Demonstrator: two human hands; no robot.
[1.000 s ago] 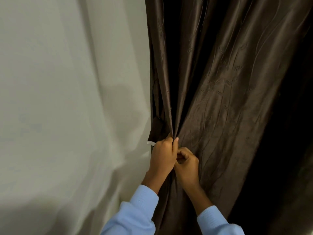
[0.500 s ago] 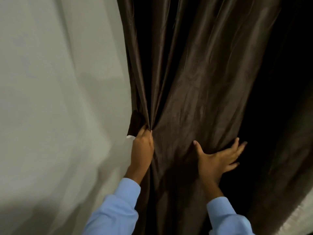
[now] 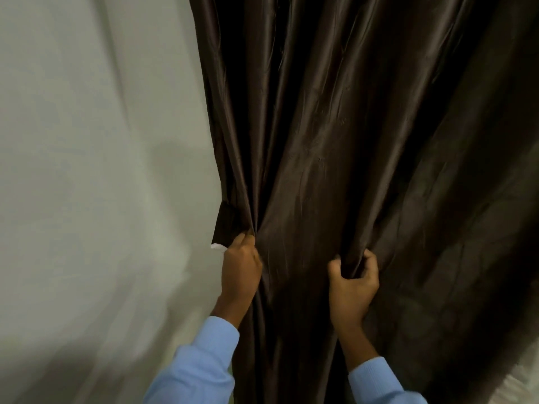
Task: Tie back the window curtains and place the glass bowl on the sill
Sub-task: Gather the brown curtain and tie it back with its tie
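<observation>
Gripping brown curtain folds: left hand pinching its edge, right hand bunching fabric; pale sheer curtain hanging alongside.

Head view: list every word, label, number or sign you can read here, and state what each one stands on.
None: no readable text anywhere.
Dark brown satin curtain: only a faint woven pattern, no letters.
Small white tab under the dark brown fabric band: blank as far as it shows.
Pale grey sheer curtain and light blue sleeves: no print.
</observation>
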